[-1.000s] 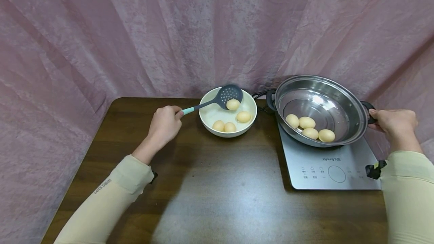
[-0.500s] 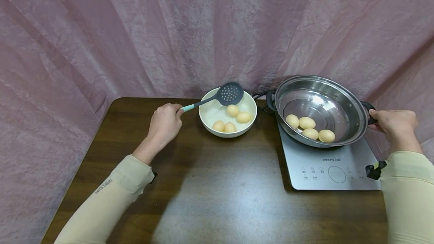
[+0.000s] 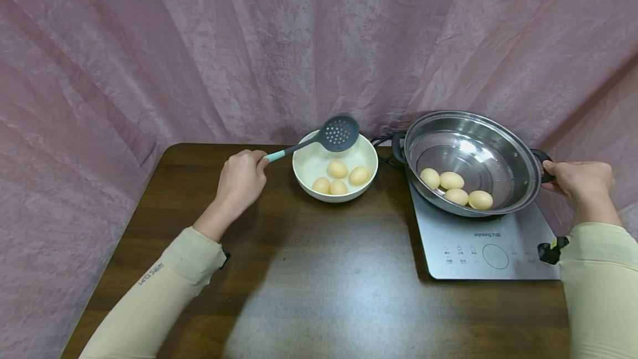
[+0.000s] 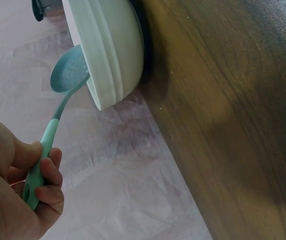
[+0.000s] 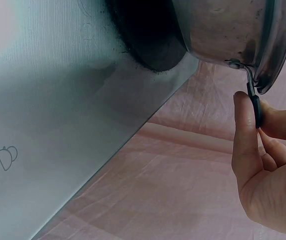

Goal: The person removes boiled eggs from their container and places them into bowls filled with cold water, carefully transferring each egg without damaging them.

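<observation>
Head: the left hand [image 3: 241, 179] holds a skimmer [image 3: 339, 133] over the bowl [image 3: 310, 164], where four egg-shaped pieces [image 3: 336, 169] lie; four more pieces [image 3: 451, 180] gather low in the pot [image 3: 508, 151], apparently because it tilts. Left wrist: fingers [image 4: 52, 173] wrap the skimmer's handle [image 4: 48, 136]. Right wrist: the right hand [image 5: 267, 195] pinches the pot handle [image 5: 257, 111], likely for tilting.

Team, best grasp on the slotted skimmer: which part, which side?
Likely the mint grip of the slotted skimmer, from the left, as the left hand does: it's slim and juts left past the bowl, while the perforated head is broad.
</observation>
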{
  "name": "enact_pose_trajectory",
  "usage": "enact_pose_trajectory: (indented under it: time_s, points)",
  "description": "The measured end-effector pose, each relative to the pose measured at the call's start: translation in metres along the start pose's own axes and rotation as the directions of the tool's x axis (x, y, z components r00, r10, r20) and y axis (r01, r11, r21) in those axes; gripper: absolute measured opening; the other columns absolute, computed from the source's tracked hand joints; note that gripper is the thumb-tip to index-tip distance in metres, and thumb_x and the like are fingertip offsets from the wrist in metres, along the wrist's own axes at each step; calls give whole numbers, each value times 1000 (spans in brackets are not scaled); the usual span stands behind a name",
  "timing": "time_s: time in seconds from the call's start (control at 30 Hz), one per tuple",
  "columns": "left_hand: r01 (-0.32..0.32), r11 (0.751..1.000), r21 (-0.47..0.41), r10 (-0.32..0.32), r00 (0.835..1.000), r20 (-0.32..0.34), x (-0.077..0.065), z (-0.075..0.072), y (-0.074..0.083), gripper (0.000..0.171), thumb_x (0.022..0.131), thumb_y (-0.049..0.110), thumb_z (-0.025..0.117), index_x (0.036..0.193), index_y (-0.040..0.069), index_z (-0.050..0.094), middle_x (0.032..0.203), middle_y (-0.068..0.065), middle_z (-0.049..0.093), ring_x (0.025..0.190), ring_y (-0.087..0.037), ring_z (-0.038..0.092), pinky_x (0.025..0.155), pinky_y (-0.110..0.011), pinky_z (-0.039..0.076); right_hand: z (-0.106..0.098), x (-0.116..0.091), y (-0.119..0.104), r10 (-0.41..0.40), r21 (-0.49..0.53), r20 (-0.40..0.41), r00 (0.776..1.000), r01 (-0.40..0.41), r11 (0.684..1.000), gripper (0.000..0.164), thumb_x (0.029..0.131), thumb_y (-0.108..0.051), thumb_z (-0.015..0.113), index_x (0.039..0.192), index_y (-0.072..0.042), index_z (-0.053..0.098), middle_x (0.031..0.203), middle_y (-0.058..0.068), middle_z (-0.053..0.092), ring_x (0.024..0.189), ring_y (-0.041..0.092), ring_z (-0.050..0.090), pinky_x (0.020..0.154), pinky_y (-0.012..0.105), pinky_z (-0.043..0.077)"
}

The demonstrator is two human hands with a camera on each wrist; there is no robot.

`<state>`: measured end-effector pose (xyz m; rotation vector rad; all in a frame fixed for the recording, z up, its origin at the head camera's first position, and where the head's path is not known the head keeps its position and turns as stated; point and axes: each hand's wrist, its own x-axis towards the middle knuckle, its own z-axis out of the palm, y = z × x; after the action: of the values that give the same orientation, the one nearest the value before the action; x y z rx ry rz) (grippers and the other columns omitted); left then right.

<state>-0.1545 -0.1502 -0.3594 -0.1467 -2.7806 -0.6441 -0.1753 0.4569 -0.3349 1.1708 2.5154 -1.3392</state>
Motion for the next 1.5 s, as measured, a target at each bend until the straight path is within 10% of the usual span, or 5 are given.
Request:
enact_pose_trajectory:
  time_s: [0.33, 0.9, 1.2, 1.5]
  points:
    - [53, 995, -84, -50, 998, 42, 1, -3, 2, 20, 94, 19, 55, 105, 9, 69, 78, -5, 64, 58, -19, 47, 52, -31, 37, 0, 0, -1, -2, -24, 3, 1000, 2, 1000, 56, 87, -37, 60, 128, -3, 44, 46, -13, 50, 46, 2, 61, 56, 24, 54]
    - [170, 908, -382, -114, 980, 165, 13, -14, 49, 19, 93, 24, 56, 100, 13, 71, 82, -2, 67, 58, -17, 49, 51, -28, 40, 1, -3, -3, -10, -82, -5, 1000, 10, 997, 71, 89, -43, 54, 138, 7, 38, 38, -16, 47, 44, 2, 59, 52, 23, 53]
    - [110, 908, -404, -43, 984, 173, 26, -6, 93, 18, 93, 24, 56, 98, 14, 70, 80, 2, 66, 65, -14, 55, 55, -28, 45, 1, -2, -3, -8, -44, -7, 1000, 7, 999, 62, 89, -36, 58, 134, 4, 42, 45, -12, 48, 45, 2, 60, 58, 25, 55]
    - [-40, 960, -276, 88, 983, 164, 30, 14, 146, 17, 94, 23, 54, 88, 17, 69, 67, 5, 58, 53, -11, 48, 49, -26, 38, 1, -2, -2, -2, -44, 3, 1000, 2, 999, 63, 89, -35, 58, 135, 4, 40, 48, -11, 47, 46, 1, 60, 59, 25, 55]
